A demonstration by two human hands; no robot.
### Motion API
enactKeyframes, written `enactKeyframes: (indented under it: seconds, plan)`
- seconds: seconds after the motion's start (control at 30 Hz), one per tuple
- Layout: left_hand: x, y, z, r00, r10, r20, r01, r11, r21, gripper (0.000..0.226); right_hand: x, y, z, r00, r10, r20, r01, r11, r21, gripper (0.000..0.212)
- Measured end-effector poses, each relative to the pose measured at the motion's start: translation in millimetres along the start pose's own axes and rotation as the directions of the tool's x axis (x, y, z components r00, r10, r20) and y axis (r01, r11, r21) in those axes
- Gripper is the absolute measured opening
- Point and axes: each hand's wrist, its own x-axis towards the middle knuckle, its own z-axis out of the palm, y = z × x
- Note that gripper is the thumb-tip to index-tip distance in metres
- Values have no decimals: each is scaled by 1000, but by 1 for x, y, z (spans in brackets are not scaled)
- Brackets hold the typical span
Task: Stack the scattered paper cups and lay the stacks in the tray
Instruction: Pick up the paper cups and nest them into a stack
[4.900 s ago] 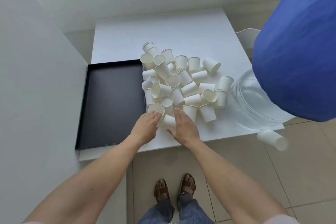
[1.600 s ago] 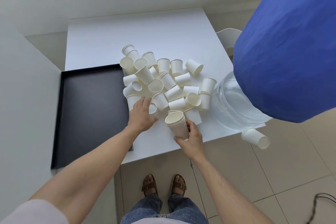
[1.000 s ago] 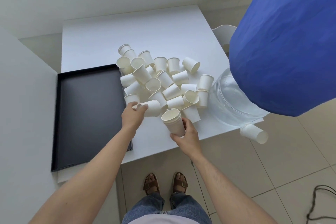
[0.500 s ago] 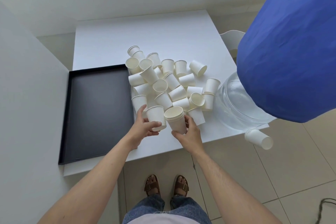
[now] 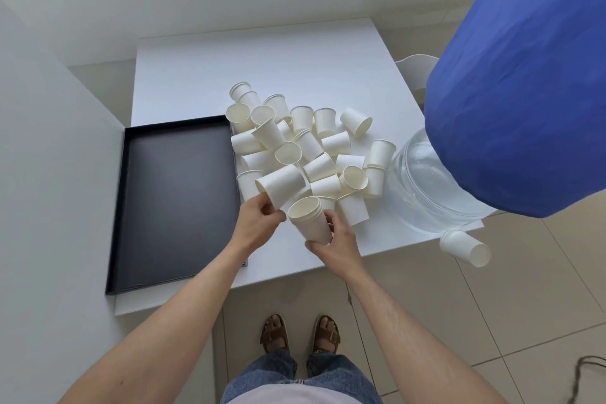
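The left hand [image 5: 254, 223] grips one cup [image 5: 282, 184], tilted; the right hand [image 5: 337, 244] grips a short stack [image 5: 310, 220] of nested cups. Roughly two dozen loose cups [image 5: 308, 144] crowd the bench [image 5: 262, 65] beside one black tray [image 5: 178, 203].

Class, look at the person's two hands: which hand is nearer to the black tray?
The left hand. It holds a single cup just past the black tray's right edge. The right hand holds the stack of cups farther right, beyond the left hand.
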Motion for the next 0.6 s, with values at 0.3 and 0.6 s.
enactKeyframes:
  seconds: [0.3,0.6]
  plan:
    - [19,27,-33,943,-42,330,-214,682,699,7,10,-3,-11,997,-82,2,82,987,-141,59]
    - [36,66,-28,884,-175,434,-431,59,901,28,18,-6,-11,983,-160,93,180,943,-279,62]
